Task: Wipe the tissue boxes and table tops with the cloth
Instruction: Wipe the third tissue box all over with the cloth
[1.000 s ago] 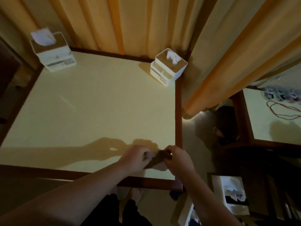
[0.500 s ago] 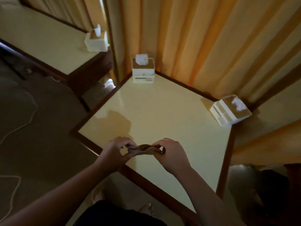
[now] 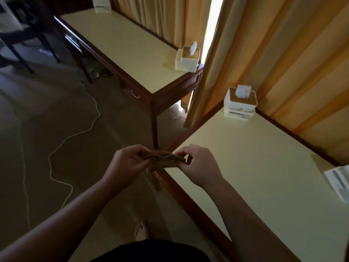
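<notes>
A folded brown cloth (image 3: 162, 159) is held between my left hand (image 3: 128, 163) and my right hand (image 3: 198, 164), just off the near corner of the cream table top (image 3: 255, 167) with its dark wooden rim. A white tissue box (image 3: 240, 104) stands at that table's far corner by the curtain. A second tissue box (image 3: 187, 58) sits at the end of the long table (image 3: 128, 44) beyond. A third box (image 3: 101, 4) is at that table's far end. Another white box (image 3: 338, 180) is cut off at the right edge.
Orange curtains (image 3: 283, 44) hang behind both tables. A white cord (image 3: 75, 133) snakes over the carpet on the left. A dark chair (image 3: 17, 35) stands at the top left. My bare foot (image 3: 140, 230) is on the floor near the table's rim.
The view has swung left, bringing the long table and the floor into sight. Both hands still hold the cloth, now over the table's corner instead of over its top.
</notes>
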Available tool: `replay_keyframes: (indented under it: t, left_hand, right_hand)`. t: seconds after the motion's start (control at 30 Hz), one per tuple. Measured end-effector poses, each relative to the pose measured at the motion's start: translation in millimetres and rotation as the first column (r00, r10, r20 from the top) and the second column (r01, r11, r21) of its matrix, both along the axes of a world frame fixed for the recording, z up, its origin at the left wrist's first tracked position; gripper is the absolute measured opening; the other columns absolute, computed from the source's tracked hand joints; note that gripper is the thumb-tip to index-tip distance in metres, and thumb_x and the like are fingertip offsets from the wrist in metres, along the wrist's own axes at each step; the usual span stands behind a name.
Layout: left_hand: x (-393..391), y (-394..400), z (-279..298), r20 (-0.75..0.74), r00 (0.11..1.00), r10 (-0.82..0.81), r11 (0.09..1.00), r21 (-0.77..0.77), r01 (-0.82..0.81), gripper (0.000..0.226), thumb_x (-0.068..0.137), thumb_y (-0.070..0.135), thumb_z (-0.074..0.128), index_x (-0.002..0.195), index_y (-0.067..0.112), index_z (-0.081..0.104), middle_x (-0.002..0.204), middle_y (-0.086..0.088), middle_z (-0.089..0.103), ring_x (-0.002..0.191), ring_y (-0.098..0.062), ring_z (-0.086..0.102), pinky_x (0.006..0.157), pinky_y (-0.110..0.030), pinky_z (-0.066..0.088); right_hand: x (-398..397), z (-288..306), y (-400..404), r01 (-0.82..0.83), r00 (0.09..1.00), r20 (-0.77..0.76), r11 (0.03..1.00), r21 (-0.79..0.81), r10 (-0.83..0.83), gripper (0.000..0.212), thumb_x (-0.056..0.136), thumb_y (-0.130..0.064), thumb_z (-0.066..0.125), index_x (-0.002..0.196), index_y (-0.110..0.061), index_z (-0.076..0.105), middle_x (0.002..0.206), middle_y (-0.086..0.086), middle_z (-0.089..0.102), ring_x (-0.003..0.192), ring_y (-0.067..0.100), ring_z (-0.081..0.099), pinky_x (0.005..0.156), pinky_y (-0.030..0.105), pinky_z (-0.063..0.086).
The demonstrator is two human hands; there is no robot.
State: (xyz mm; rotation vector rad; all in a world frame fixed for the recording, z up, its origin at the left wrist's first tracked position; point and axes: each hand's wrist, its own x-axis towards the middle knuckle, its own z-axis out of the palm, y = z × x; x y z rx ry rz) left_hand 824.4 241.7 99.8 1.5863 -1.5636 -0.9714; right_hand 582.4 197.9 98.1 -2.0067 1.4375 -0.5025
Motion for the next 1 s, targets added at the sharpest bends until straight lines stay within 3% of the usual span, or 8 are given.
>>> replay_keyframes:
  t: [0.17, 0.33, 0.53, 0.6, 0.77, 0.9, 1.0]
  left_hand:
    - [63.5, -45.4, 1.0, 0.019, 1.000, 0.016, 0.999, -0.030, -0.015, 0.017, 0.085, 0.017, 0.082, 0.096, 0.031, 0.078, 0.088, 0.011, 0.075, 0.081, -0.008, 0.072, 0.069, -0.023, 0.059]
    - [91.7, -87.1, 5.4, -0.002, 1.000, 0.011, 0.999, -0.047, -0.011, 0.014, 0.086, 0.019, 0.081, 0.096, 0.028, 0.079, 0.087, 0.010, 0.074, 0.080, -0.007, 0.069, 0.067, -0.016, 0.055]
    - [122.6, -151.0, -4.4, 0.058, 0.998, -0.033, 0.996, -0.078, 0.037, 0.017, 0.085, 0.020, 0.083, 0.096, 0.034, 0.080, 0.091, 0.016, 0.072, 0.087, -0.012, 0.069, 0.072, -0.030, 0.058]
    - [133.8, -173.4, -2.1, 0.084, 0.996, -0.032, 0.995, -0.089, 0.039, 0.018, 0.084, 0.019, 0.084, 0.097, 0.032, 0.080, 0.090, 0.016, 0.072, 0.087, -0.012, 0.069, 0.073, -0.035, 0.060]
    - [167.6, -222.2, 18.8, 0.184, 0.982, -0.042, 0.989, -0.133, 0.067, 0.018, 0.084, 0.021, 0.083, 0.097, 0.033, 0.079, 0.089, 0.019, 0.072, 0.089, -0.008, 0.070, 0.074, -0.026, 0.057]
    - [189.8, -258.1, 16.4, 0.165, 0.986, 0.006, 0.991, -0.130, 0.016, 0.018, 0.084, 0.020, 0.083, 0.097, 0.031, 0.079, 0.090, 0.019, 0.072, 0.088, -0.007, 0.070, 0.074, -0.026, 0.057]
    - [206.0, -278.6, 5.9, 0.105, 0.994, 0.031, 0.994, -0.110, -0.020, 0.019, 0.084, 0.017, 0.083, 0.096, 0.031, 0.080, 0.091, 0.018, 0.073, 0.085, -0.009, 0.071, 0.074, -0.028, 0.055]
  right_hand:
    - [55.3, 4.4, -39.2, 0.027, 0.999, 0.020, 0.999, 0.017, -0.028, 0.015, 0.092, -0.031, 0.081, 0.107, -0.035, 0.081, 0.095, -0.018, 0.071, 0.086, 0.001, 0.065, 0.073, 0.015, 0.053]
    - [81.0, 19.3, -85.3, -0.010, 1.000, 0.008, 0.999, 0.036, 0.010, 0.020, 0.094, -0.020, 0.078, 0.109, -0.033, 0.082, 0.100, -0.014, 0.072, 0.092, 0.004, 0.067, 0.081, 0.024, 0.061]
    - [103.9, 16.6, -152.0, -0.025, 1.000, -0.005, 0.996, 0.084, 0.026, 0.019, 0.093, -0.020, 0.081, 0.108, -0.031, 0.081, 0.089, -0.023, 0.068, 0.079, -0.003, 0.066, 0.065, 0.012, 0.053]
    - [113.5, 15.1, -175.4, -0.056, 0.998, 0.018, 0.993, 0.108, 0.054, 0.019, 0.092, -0.018, 0.081, 0.107, -0.030, 0.080, 0.091, -0.020, 0.070, 0.083, -0.001, 0.068, 0.070, 0.015, 0.057]
    - [139.7, 18.5, -225.2, -0.100, 0.993, 0.071, 0.986, 0.131, 0.092, 0.019, 0.090, -0.019, 0.083, 0.103, -0.033, 0.078, 0.092, -0.018, 0.072, 0.088, 0.001, 0.070, 0.077, 0.021, 0.062]
    - [164.6, 20.8, -273.1, -0.132, 0.990, 0.059, 0.983, 0.129, 0.125, 0.025, 0.088, -0.022, 0.085, 0.100, -0.041, 0.074, 0.091, -0.016, 0.074, 0.085, 0.003, 0.072, 0.075, 0.026, 0.064]
    - [183.8, 17.8, -303.9, -0.129, 0.991, 0.050, 0.982, 0.138, 0.123, 0.025, 0.090, -0.019, 0.083, 0.102, -0.039, 0.074, 0.095, -0.019, 0.072, 0.090, -0.001, 0.070, 0.078, 0.022, 0.063]
